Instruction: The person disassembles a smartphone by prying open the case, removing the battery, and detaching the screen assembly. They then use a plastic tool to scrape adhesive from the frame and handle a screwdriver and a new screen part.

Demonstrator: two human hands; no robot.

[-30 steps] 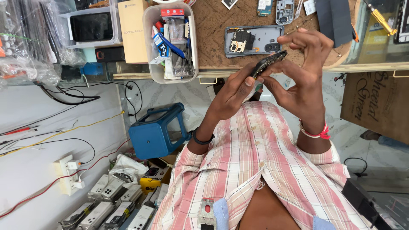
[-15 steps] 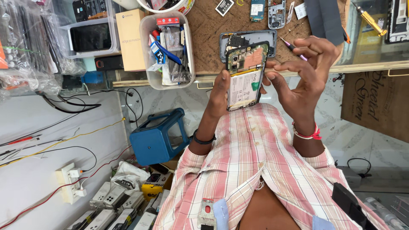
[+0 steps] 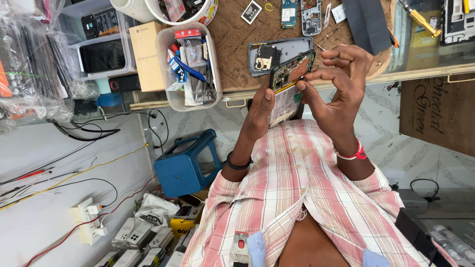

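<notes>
An opened phone [image 3: 287,91], back cover off with its green board and pale battery showing, is held up in the air at about 12 o'clock from the chest, just above the pink checked shirt [image 3: 307,198] and in front of the bench edge.

The left hand [image 3: 260,111], at 9 o'clock of the phone, is wrapped around its lower half, thumb laid up along the near edge and the fingers hidden behind: a closed, carrying hold. The right hand [image 3: 341,84], at 3 o'clock, is curled in with thumb and forefinger pinched together on the phone's upper part. Something small may be caught between those fingertips, but the view is too small to tell.

The step in hand looks like fine fingertip work on the board near the top of the phone, perhaps on a connector or a small cover. Further work there calls for the left hand to keep the phone steady and for a light, exact pinch from the right, since the parts are small and bare.

On the brown mat [image 3: 237,44] at 12 o'clock of the phone lies a grey phone shell [image 3: 284,49], just behind it. A white tub of tools [image 3: 168,74] stands at 10 o'clock, and a blue stool [image 3: 185,165] sits on the floor at 8 o'clock.
</notes>
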